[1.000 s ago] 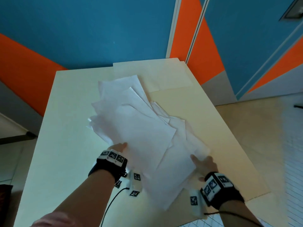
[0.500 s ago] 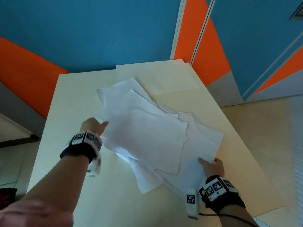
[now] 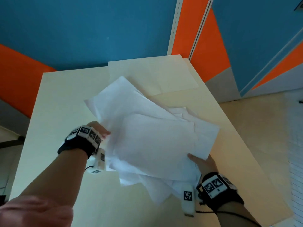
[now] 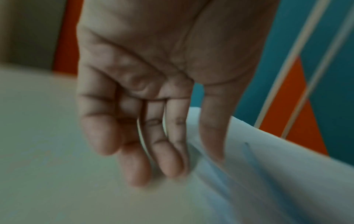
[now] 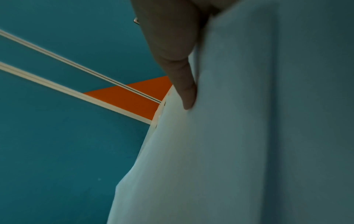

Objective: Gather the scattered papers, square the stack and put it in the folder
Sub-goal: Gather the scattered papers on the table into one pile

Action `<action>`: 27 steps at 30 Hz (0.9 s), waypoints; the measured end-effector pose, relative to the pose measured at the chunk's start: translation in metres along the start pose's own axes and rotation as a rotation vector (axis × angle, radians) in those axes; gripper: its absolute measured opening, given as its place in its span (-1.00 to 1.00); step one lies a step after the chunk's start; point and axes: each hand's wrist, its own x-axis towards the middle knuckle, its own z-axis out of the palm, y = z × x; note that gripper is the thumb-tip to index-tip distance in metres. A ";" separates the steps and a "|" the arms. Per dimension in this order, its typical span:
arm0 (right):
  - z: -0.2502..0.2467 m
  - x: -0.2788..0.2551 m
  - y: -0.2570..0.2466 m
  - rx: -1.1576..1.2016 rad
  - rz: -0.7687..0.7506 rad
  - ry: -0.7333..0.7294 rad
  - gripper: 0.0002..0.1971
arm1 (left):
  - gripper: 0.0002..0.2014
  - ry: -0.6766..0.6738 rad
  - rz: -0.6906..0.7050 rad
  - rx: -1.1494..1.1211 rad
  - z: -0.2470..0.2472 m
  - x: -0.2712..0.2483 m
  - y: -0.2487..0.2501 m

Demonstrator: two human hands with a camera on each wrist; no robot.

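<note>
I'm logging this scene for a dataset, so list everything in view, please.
papers: several, white, uneven pile mid-table
folder: one, cream, table's far end
table: one, cream, under everything
wall: blue and orange panels, behind table
floor: beige, right of table
wristbands: two, black with square markers, on wrists
left hand: one, at the pile's left edge
right hand: one, grips the pile's near right corner, thumb on top

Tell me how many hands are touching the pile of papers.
2. The left hand is at the left edge of the papers, thumb on top; the right hand grips their near right corner, thumb on top, the rest hidden beneath.
</note>
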 end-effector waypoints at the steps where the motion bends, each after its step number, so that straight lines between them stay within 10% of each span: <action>1: -0.002 0.006 -0.002 -0.069 -0.013 0.038 -0.46 | -0.67 0.066 -0.011 0.098 -0.009 0.006 0.000; 6: -0.007 0.023 0.007 -0.352 -0.059 0.222 -0.34 | -0.36 0.379 0.088 0.255 -0.046 0.034 0.023; 27: 0.018 0.008 -0.009 -0.475 -0.023 0.043 -0.47 | -0.60 0.006 0.251 0.123 0.014 0.040 0.036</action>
